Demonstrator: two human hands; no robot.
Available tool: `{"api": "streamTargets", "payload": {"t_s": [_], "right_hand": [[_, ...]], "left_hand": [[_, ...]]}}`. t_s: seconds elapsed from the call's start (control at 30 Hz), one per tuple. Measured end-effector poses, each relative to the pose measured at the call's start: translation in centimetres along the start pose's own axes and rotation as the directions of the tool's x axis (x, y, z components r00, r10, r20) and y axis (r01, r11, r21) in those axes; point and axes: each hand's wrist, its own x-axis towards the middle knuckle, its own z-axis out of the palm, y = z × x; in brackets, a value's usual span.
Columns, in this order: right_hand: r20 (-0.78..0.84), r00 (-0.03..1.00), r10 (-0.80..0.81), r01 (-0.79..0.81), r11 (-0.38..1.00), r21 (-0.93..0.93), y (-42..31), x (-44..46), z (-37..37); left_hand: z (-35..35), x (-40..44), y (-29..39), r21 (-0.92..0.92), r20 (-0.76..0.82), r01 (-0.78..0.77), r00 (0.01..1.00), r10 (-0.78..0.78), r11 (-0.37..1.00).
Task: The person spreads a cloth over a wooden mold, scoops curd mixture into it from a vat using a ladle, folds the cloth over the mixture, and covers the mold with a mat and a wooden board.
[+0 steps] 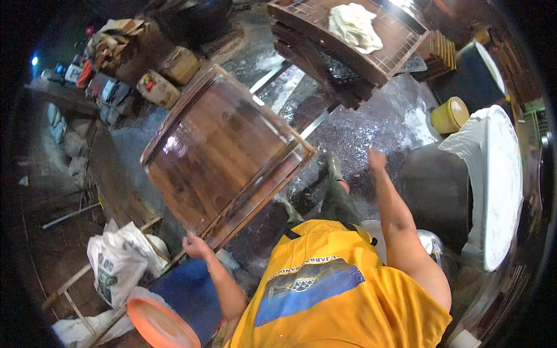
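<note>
A large wet wooden tray (223, 153) with raised edges sits tilted across the view, left of my legs. My left hand (198, 246) is closed on its near-left corner. My right hand (378, 159) hangs over the wet floor, away from the tray, its fingers curled with nothing visible in them. Ahead, a second wooden frame with a gridded surface (400, 43) rests on stacked dark wood, and a crumpled white cloth (355, 26) lies on it. What supports the near tray is mostly hidden beneath it.
At right stands a big vat with a white cloth-like rim (503, 191), beside a yellow bucket (449, 115). A blue barrel (188, 293), an orange-rimmed tub (136, 316) and a white sack (113, 272) are at lower left. Metal rails (318, 123) cross the wet floor; jerrycans (158, 90) stand behind.
</note>
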Motion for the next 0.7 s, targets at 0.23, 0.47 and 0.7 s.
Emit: {"api": "streamTargets", "payload": {"t_s": [0.23,0.47,0.7], "right_hand": [[0.210,0.917,0.339,-0.356,0.460,0.813,9.7,13.6,-7.9],[-0.099,0.995,0.025,0.084,0.359,0.929,4.7,39.6,-18.3],[0.183,0.972,-0.146,-0.145,0.241,0.960,-10.7,52.7,-29.8]], "left_hand": [[2.6,-5.5,19.4,-0.344,0.204,-0.323,0.891,0.406,0.882],[13.2,-20.8,40.4,-0.620,0.693,0.091,0.530,0.489,0.779],[20.5,-36.3,53.5,-0.495,0.859,0.147,0.228,0.458,0.856]]}}
